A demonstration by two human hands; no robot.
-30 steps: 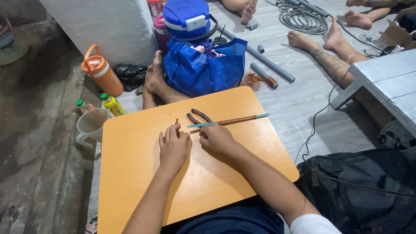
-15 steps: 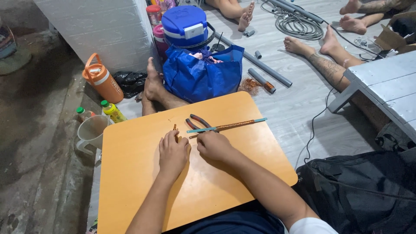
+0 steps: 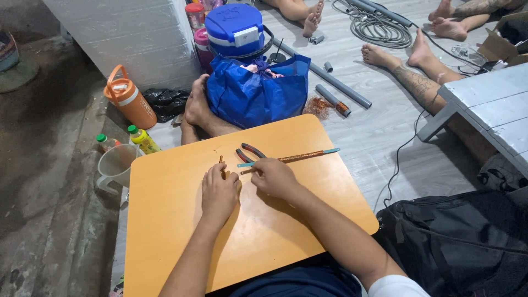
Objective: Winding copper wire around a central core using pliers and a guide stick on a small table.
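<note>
1. Standing off the board's left edge on the floor are an orange jug, two small bottles and a clear measuring jug, all well apart from the work
2. Resting flat on the orange lap board, the left hand pinches a short copper-coloured piece between its fingertips; the piece pokes out beyond the fingers
3. Lying just beside it, the right hand is curled, knuckles up, over the near end of a long stripped cable; its fingertips are hidden, so a pinch on the blue end seems likely but I cannot tell for sure
4. The pliers lie on the board with handles spread, touching or just beside the cable, and neither hand grips them
5. The cable runs rightward across the board, bare copper in the middle and blue sheath at both ends
6. The step in hand looks like sorting or pulling strands from the cable; the next move likely calls for steadying the cable and taking up the pliers
7. Beyond the board sit a blue bag and grey pipes
</note>
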